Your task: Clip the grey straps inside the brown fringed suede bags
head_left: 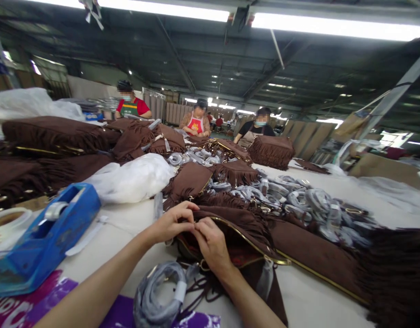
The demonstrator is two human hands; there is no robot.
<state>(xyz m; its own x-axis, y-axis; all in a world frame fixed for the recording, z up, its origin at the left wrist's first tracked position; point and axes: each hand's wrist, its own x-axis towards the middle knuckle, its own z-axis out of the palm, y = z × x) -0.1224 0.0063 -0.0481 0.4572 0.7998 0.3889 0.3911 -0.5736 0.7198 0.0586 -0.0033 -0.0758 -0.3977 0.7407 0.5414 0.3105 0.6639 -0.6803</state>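
Pinching: the edge of the bag (230,216) is being pinched at the left end of its mouth, while its weight is being carried by the table (122,222).
Left hand (175,223): thumb and forefinger are being pressed together on this edge.
Right hand (210,240): its fingertips are being pressed together just beside; which small part is being gripped cannot be told.
Zip (251,242): it is being left open, so closing is not yet done.
Coil (144,291): it is being kept wrapped, outside the bag.
Other bags (308,241): they are being heaped with more coils (315,202); how many are finished cannot be judged.
Stage: this bag is being judged as partly done.
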